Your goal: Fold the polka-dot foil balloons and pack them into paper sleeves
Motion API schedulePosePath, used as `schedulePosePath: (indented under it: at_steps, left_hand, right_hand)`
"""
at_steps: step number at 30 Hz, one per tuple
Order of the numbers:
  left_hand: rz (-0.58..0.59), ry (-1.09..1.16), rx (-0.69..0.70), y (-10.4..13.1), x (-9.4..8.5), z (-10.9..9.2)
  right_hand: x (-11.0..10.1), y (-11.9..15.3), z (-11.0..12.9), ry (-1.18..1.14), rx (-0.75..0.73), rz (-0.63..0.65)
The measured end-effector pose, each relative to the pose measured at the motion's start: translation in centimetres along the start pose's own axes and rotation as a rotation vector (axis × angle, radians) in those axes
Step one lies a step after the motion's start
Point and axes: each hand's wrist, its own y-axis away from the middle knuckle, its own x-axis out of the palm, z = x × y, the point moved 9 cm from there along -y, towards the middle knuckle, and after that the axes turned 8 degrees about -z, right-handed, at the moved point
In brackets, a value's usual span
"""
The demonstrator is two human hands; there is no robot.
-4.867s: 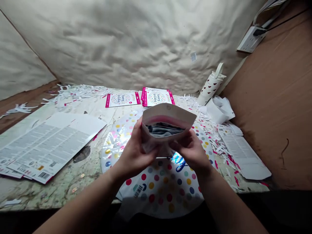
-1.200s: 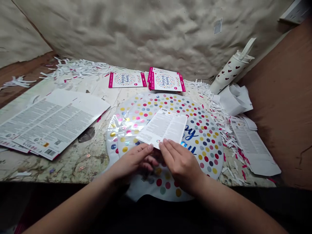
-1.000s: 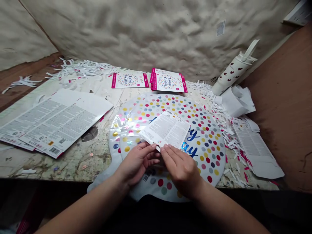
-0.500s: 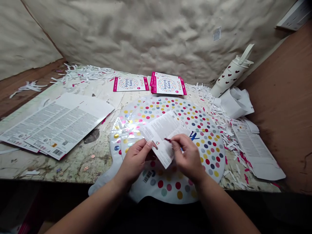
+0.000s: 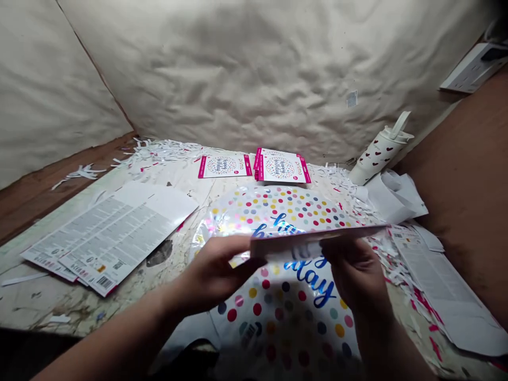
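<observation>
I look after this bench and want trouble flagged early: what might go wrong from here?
The left hand and right hand hold the card packet nearly edge-on above the dotted foil, so it might bend or slip. Loose paper shreds lie close to the foil and could cling to it.

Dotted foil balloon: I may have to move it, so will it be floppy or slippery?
The dotted foil balloon would probably flop when lifted, as it lies flat and uninflated. Its glossy reflections suggest a smooth skin that may slide easily.
</observation>
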Motion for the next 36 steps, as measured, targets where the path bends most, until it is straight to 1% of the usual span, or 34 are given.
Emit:
schedulePosePath:
  at_steps: [1,2,3,4,5,6,7,9,11,12,13,14,15,16,17,18,19,20,21,22,23,24,25,26,27,28,29,30,31,32,34,35,36]
  left_hand:
    - [-0.018,-0.098,0.076,-0.1,-0.6,0.3]
    - [-0.07,-0.236,0.148,-0.3,-1.7,0.7]
    - [-0.144,-0.396,0.185,-0.7,-3.0,1.5]
    - [-0.221,-0.561,0.178,-1.4,-4.6,2.8]
    - [-0.257,-0.728,0.108,-2.4,-6.1,4.8]
    - [-0.24,-0.868,-0.016,-3.5,-7.2,7.5]
    - [-0.168,-0.956,-0.143,-4.6,-7.9,10.7]
    - [0.046,-1.045,-0.361,-6.3,-7.7,17.2]
    - [0.143,-1.029,-0.406,-7.9,-6.4,21.8]
    - [0.185,-1.012,-0.415,-8.6,-5.5,23.5]
    - [0.213,-0.989,-0.413,-9.1,-4.5,24.8]
    - [0.237,-0.969,-0.414,-9.6,-3.6,25.7]
    - [0.251,-0.95,-0.412,-10.0,-2.8,26.0]
    - [0.255,-0.932,-0.404,-10.3,-2.0,25.8]
    - [0.254,-0.913,-0.39,-10.5,-1.2,25.0]
    - [0.254,-0.891,-0.371,-10.5,-0.4,23.6]
    - [0.26,-0.865,-0.348,-10.1,0.5,21.8]
    - [0.279,-0.833,-0.323,-9.2,1.6,19.5]
    - [0.326,-0.777,-0.295,-7.8,3.1,16.9]
    - [0.392,-0.717,-0.27,-5.9,4.6,14.1]
    - [0.5,-0.611,-0.228,-3.4,6.6,11.0]
    - [0.688,-0.382,-0.145,0.0,9.3,7.2]
    - [0.831,-0.197,-0.082,3.3,11.1,3.7]
    - [0.892,-0.106,-0.054,6.1,12.1,1.2]
    - [0.876,-0.101,-0.031,8.0,12.6,-0.4]
    - [0.856,-0.11,-0.034,9.4,12.9,-1.1]
    - [0.83,-0.124,-0.065,10.4,13.0,-1.1]
    - [0.81,-0.129,-0.128,10.9,13.0,-0.5]
    - [0.803,-0.114,-0.228,11.1,13.0,0.6]
    - [0.807,-0.074,-0.356,11.2,12.9,2.0]
    - [0.849,0.065,-0.641,11.2,13.0,4.7]
    - [0.877,0.151,-0.764,11.0,13.2,5.6]
    - [0.899,0.233,-0.856,10.7,13.4,6.2]
  right_hand:
    - [-0.1,-0.1,-0.9,0.001,0.046,-0.012]
    - [-0.2,-0.1,-1.7,0.025,0.076,-0.013]
    - [-0.7,-0.1,-2.4,0.066,0.091,-0.016]
    - [-1.3,0.0,-3.0,0.116,0.098,-0.019]
    - [-2.0,0.2,-3.6,0.179,0.109,-0.018]
    - [-2.6,0.7,-4.3,0.257,0.126,-0.003]
    - [-3.0,1.2,-5.0,0.342,0.142,0.029]
    - [-3.3,2.7,-6.1,0.498,0.153,0.123]
    - [-2.9,4.3,-6.4,0.621,0.104,0.235]
    - [-2.5,5.1,-6.3,0.67,0.062,0.294]
    - [-2.2,5.8,-6.0,0.717,0.016,0.351]
    - [-1.9,6.6,-5.6,0.764,-0.029,0.415]
    - [-1.7,7.4,-5.2,0.809,-0.067,0.492]
    - [-1.5,8.4,-4.9,0.846,-0.098,0.585]
    - [-1.4,9.4,-4.7,0.871,-0.125,0.691]
    - [-1.3,10.5,-4.3,0.88,-0.159,0.788]
    - [-1.4,11.5,-3.9,0.879,-0.202,0.861]
    - [-1.4,12.3,-3.4,0.87,-0.254,0.899]
    - [-1.5,12.9,-2.8,0.855,-0.306,0.907]
    - [-1.5,13.2,-2.2,0.834,-0.343,0.895]
    - [-1.4,13.4,-1.7,0.807,-0.357,0.872]
    - [-1.4,13.4,-1.4,0.774,-0.346,0.848]
    - [-1.3,13.3,-1.1,0.738,-0.317,0.819]
    - [-1.3,13.1,-1.0,0.7,-0.281,0.781]
    - [-1.5,12.8,-0.9,0.67,-0.238,0.738]
    - [-1.6,12.5,-1.0,0.645,-0.196,0.697]
    - [-1.9,12.2,-1.1,0.628,-0.153,0.668]
    - [-2.1,12.0,-1.3,0.615,-0.109,0.653]
    - [-2.3,11.9,-1.5,0.607,-0.061,0.655]
    - [-2.5,11.8,-1.8,0.6,-0.008,0.668]
    - [-2.5,11.5,-2.1,0.588,0.112,0.724]
    - [-2.3,11.3,-2.2,0.586,0.166,0.76]
    - [-1.9,11.1,-2.1,0.594,0.204,0.791]
